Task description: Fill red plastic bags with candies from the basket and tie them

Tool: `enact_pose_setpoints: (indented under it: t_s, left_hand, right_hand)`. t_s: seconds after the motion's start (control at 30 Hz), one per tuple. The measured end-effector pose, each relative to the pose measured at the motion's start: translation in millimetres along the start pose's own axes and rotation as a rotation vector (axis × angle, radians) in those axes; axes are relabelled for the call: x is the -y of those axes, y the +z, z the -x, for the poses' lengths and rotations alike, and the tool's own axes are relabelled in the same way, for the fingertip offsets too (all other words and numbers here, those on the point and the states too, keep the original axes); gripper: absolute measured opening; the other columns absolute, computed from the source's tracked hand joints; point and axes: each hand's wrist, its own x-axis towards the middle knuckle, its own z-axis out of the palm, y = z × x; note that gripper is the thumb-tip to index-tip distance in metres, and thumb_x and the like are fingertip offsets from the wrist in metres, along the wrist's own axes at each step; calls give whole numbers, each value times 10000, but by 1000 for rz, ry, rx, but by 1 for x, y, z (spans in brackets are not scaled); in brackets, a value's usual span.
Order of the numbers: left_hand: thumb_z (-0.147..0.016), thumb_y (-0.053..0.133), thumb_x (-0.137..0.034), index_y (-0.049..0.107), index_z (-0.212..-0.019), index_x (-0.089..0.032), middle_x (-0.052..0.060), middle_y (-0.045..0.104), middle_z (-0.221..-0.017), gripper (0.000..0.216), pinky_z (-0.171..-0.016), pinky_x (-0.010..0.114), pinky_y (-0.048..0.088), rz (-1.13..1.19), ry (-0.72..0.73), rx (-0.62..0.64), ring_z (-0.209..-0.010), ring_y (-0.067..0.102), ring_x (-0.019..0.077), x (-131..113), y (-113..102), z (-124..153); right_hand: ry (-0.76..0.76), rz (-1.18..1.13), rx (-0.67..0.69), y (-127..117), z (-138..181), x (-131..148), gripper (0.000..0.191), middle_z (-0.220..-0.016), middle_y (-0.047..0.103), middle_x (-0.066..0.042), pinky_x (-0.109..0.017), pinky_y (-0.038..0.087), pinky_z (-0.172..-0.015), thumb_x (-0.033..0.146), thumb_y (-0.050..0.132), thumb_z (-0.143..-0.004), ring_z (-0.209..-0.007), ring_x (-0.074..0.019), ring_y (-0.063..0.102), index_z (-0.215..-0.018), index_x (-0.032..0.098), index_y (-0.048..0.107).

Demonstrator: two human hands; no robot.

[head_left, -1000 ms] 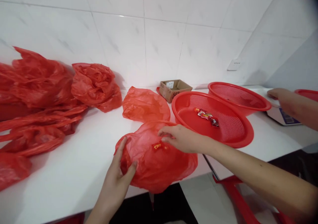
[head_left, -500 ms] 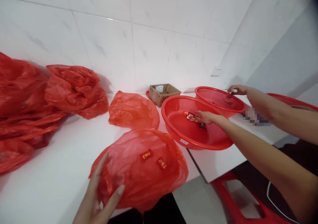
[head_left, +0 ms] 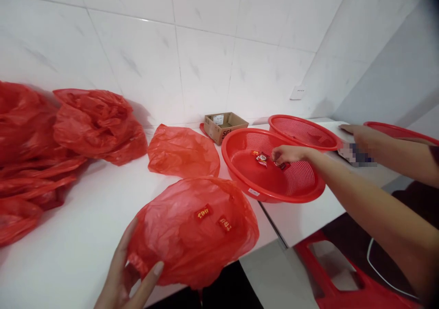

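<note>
My left hand (head_left: 125, 270) is at the near left edge of a thin red plastic bag (head_left: 164, 217), its thumb over the plastic and its fingers along the side, loosely gripping it. Two small red packets with yellow lettering (head_left: 203, 212) lie in the spread bag. My right hand (head_left: 287, 154) reaches into a red perforated plastic basket (head_left: 240, 174), fingers curled down and pinched beside a few wrapped candies (head_left: 262, 158). Whatever is between those fingertips is hidden.
Crumpled red bags (head_left: 99, 126) are piled on the left, and another red bag (head_left: 183, 151) lies flat. A cardboard box (head_left: 224, 127) stands by the wall. A co-worker's arm (head_left: 394, 146) extends near a second red basket (head_left: 305, 133). A red stool (head_left: 329, 290) is below.
My right hand has drawn slightly back right from the candies, its fingers now curled. My left hand has shifted a little left and down. The co-worker's hand has left the second basket.
</note>
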Motion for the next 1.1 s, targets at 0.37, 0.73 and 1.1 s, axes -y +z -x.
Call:
enact_pose_setpoints:
  t_s: [0.37, 0.73, 1.1]
  left_hand:
    - [-776, 705, -448, 420, -1439, -379, -28, 330, -1571, 725, -1174, 417, 262, -74, 59, 25, -1445, 265, 301, 0, 4, 1]
    - [-826, 652, -426, 364, -1473, -363, -12, 320, -1576, 711, -1142, 423, 329, -103, 94, 28, -1425, 310, 308, -2, 0, 9]
    - [-828, 630, -471, 336, -1477, -399, -47, 281, -1587, 716, -1192, 486, 134, -186, 168, 9, -1467, 193, 303, 15, -7, 4]
  right_hand:
    - [-648, -230, 140, 108, 85, 189, 122, -896, 677, 33, -268, 538, -702, 155, 589, -792, -765, -134, 658, -846, 259, 623]
    - [-389, 145, -557, 43, 15, 128, 159, -1009, 690, -44, -321, 479, -831, 256, 521, -876, -926, -196, 637, -979, 195, 625]
    - [47, 355, -45, 30, -43, 0, 523, -1125, 666, -121, -312, 482, -821, 312, 709, -752, -988, -245, 640, -1229, 174, 545]
